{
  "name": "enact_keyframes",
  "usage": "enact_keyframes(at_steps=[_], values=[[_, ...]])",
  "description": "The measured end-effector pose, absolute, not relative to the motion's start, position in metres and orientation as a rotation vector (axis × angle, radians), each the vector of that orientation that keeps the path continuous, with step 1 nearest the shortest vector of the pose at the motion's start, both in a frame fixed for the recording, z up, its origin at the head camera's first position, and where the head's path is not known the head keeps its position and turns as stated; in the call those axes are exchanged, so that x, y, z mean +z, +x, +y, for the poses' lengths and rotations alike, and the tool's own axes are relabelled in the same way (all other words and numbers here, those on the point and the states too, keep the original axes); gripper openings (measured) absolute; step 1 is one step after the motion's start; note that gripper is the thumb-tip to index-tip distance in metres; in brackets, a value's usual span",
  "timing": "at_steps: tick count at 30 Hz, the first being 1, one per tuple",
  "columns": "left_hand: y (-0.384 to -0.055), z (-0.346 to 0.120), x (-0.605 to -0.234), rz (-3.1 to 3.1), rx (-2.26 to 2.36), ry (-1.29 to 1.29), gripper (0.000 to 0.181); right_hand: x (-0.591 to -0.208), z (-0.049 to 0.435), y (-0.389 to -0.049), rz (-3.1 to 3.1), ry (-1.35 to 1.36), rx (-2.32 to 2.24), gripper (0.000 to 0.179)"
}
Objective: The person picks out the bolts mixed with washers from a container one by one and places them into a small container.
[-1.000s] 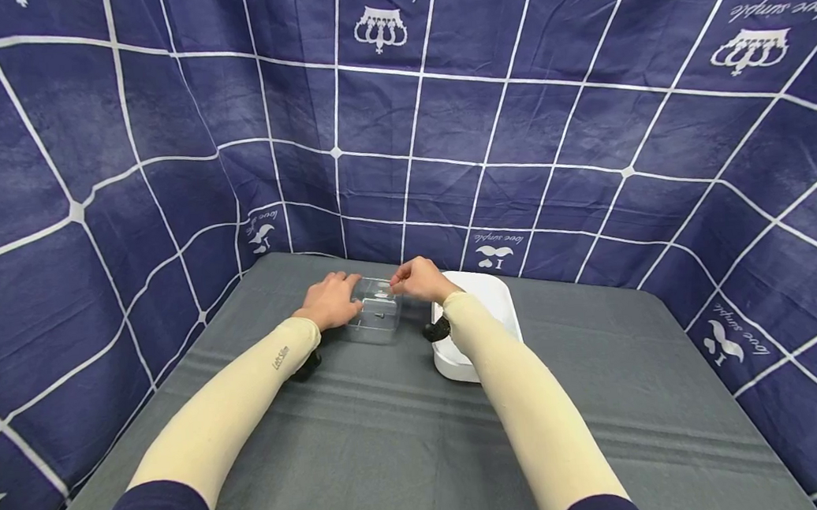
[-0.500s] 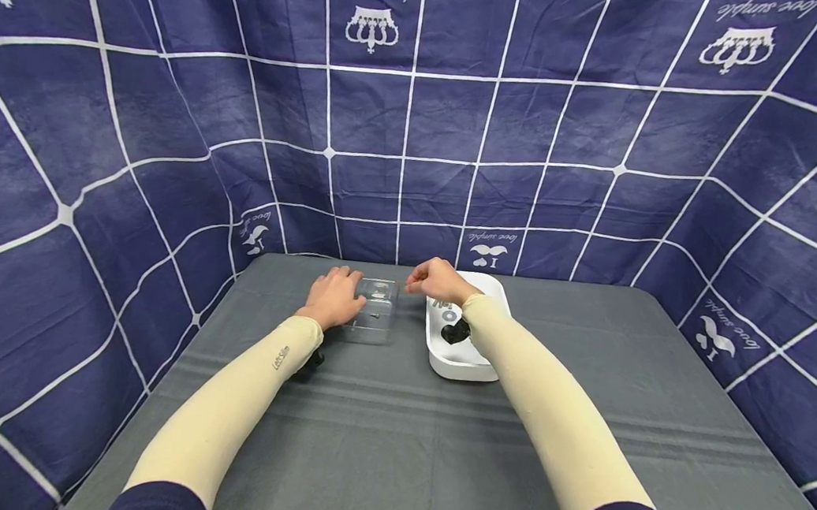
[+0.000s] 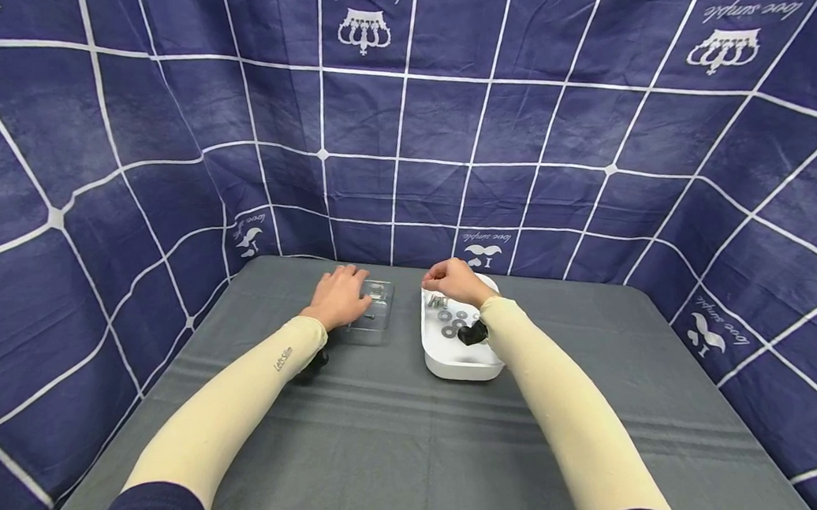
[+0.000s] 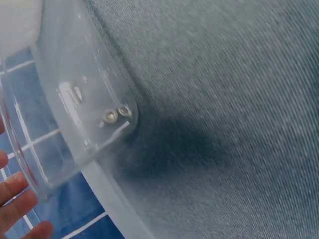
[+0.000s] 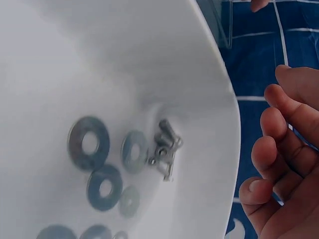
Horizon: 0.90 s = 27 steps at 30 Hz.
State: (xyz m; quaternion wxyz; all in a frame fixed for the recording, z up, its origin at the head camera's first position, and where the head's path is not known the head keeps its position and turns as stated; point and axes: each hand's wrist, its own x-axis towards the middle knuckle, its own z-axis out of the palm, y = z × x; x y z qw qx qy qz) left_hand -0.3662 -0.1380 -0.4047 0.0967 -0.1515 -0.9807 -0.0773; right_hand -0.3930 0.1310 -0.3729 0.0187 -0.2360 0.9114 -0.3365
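A clear plastic box (image 3: 366, 337) with compartments lies at the back of the table. My left hand (image 3: 340, 298) rests along its left side, and in the left wrist view the spread fingers (image 4: 19, 208) are at the box's far rim. A few small metal screws (image 4: 75, 93) sit inside it. My right hand (image 3: 456, 281) hovers over the far left rim of a white tray (image 3: 459, 368), its fingers loosely curled with nothing between them. In the tray, flat grey washers (image 5: 89, 144) of various sizes lie beside a little heap of screws (image 5: 164, 149).
A grey cloth covers the table (image 3: 365, 448). Behind and to both sides hangs a blue curtain (image 3: 484, 115) with white grid lines. A narrow strip of cloth separates box and tray.
My right hand has moved right, from over the clear box to above the white tray, and its fingers have loosened. My left hand has stayed by the box.
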Motion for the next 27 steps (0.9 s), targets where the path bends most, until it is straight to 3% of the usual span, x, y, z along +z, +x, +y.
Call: enact_keyframes(at_steps=[27], values=[[-0.362, -0.085, -0.394, -2.856, -0.265, -0.582, 0.054, -0.376, 0.189, -0.381, 2.907, -0.608, -1.038, 0.017]])
